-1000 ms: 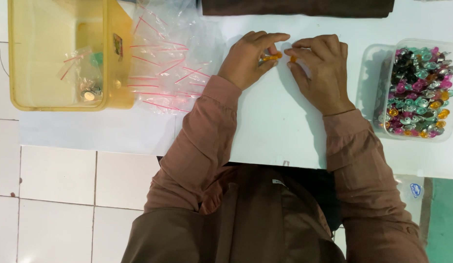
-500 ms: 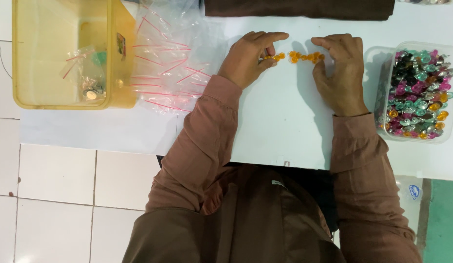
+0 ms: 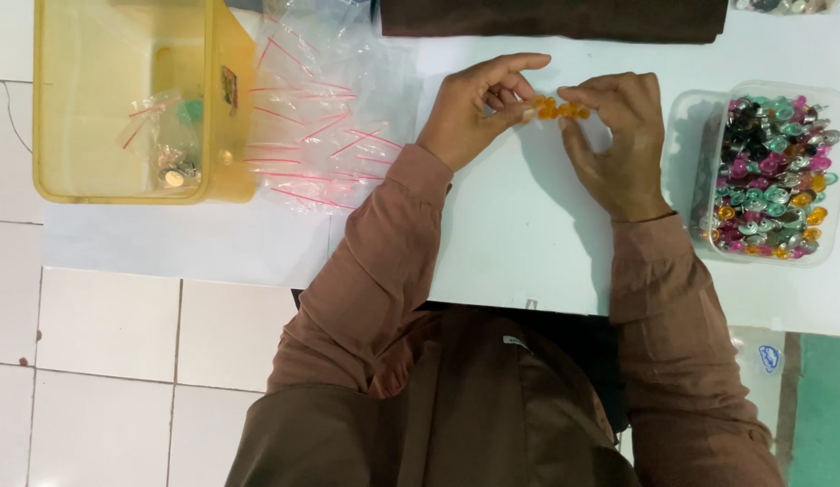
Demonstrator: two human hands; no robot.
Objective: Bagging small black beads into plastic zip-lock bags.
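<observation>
both hands meet over the white table, fingertips pinched together on a short row of small orange beads. the left hand is curled, its thumb and forefinger closed on the left end of the row, the other fingers tucked under. the right hand lies with its back up, fingers bent and closed on the right end of the same beads, so the orange pieces sit between the two hands and just above the table top. to the right, near the right wrist, stands a clear plastic tub filled with mixed pieces in pink, green, silver, orange and dark tones. to the left of the left hand lies a loose heap of small clear bags with red strips, touching a yellow translucent box at the far left; inside that box lie a few small bags and some tiny round bits. a dark brown cloth runs along the far edge of the table. brown sleeves cover both forearms.
</observation>
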